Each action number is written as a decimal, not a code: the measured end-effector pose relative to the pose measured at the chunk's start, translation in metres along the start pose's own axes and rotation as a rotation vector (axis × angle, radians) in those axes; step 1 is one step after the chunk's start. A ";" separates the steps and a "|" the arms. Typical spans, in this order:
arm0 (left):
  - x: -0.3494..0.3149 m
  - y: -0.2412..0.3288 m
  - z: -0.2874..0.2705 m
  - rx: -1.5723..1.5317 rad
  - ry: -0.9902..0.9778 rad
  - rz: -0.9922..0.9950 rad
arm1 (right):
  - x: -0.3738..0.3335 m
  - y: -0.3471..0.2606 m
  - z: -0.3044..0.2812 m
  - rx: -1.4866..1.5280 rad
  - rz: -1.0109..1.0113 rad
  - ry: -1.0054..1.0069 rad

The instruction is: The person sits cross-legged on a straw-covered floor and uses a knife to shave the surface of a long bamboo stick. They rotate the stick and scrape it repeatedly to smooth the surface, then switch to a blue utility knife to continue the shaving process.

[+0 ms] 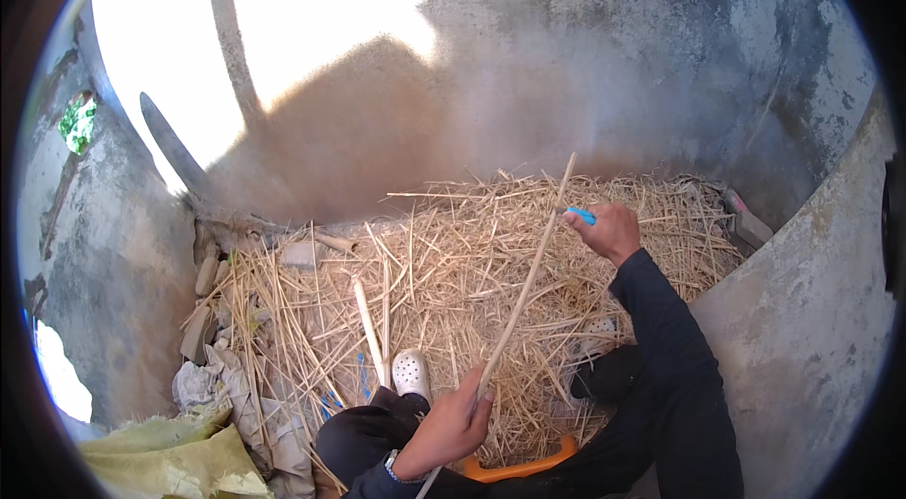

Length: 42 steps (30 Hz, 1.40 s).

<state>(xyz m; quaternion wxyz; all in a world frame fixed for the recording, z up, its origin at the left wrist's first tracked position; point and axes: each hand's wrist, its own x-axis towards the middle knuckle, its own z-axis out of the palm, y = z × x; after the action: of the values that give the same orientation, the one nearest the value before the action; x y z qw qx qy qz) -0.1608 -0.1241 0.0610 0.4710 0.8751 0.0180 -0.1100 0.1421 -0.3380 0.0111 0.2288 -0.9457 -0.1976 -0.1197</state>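
My left hand (445,433), low in the middle, is closed around a long pale stick (527,287), which looks like a split bamboo strip. The stick slants up and away to the right, its lower end passing beneath my wrist. My right hand (612,233) is closed on a small blue-handled tool (581,215) beside the stick's upper part. The tool's working end meets or nearly meets the stick; it is too small to make out.
Loose straw and shavings (462,282) cover the floor. A thicker pale pole (368,320) lies left of my white clog (411,373). An orange curved seat edge (528,471) shows beneath me. Yellowish sacking (179,461) lies at lower left. Concrete walls (604,55) close in the space.
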 end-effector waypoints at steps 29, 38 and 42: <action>-0.011 -0.004 0.016 -0.091 -0.095 0.048 | 0.010 0.135 -0.030 0.212 0.459 0.245; -0.007 -0.004 0.010 -0.044 0.036 0.022 | -0.022 -0.005 -0.029 -0.004 -0.020 -0.043; -0.013 -0.004 0.014 -0.011 -0.015 0.027 | -0.013 0.010 -0.033 0.027 0.031 -0.030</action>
<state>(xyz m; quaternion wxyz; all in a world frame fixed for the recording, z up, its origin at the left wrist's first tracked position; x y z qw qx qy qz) -0.1768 -0.1321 0.0528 0.4775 0.8717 0.0031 -0.1101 0.1306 -0.3664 0.0316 0.2406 -0.9470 -0.1881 -0.0992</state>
